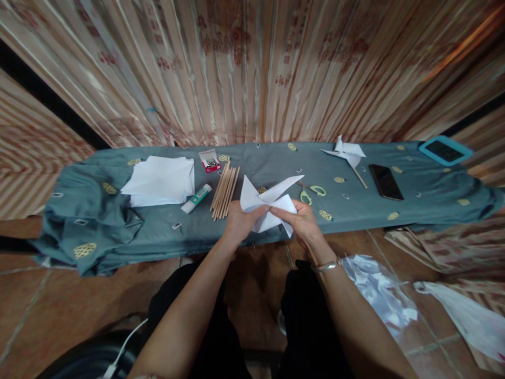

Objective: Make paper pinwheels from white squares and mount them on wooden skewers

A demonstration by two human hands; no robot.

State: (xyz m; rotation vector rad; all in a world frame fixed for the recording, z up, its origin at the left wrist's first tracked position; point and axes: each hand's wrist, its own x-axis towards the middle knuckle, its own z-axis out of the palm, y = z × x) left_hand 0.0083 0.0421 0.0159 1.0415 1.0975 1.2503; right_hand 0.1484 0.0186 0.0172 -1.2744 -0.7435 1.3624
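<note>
A white paper pinwheel (276, 190) without a stick is held above the front edge of the cloth-covered table. My left hand (241, 220) grips its left side, thumb pressed near the centre. From the other side my right hand (302, 218) pinches the paper, its thumb meeting the left one at the middle. The fingers beneath the paper are hidden. Just behind my right hand lie green-handled scissors (305, 196), partly covered by the pinwheel. To the left of my left hand is a bundle of wooden sticks (225, 190), beside a glue stick (196, 198).
A stack of white paper (160, 180) and a small red box (210, 160) of metal pieces are on the left. Farther right lie a pinwheel on a stick (349, 153), a phone (385, 182) and a blue-framed tablet (445, 150). On the floor sits a bag of paper scraps (381, 295).
</note>
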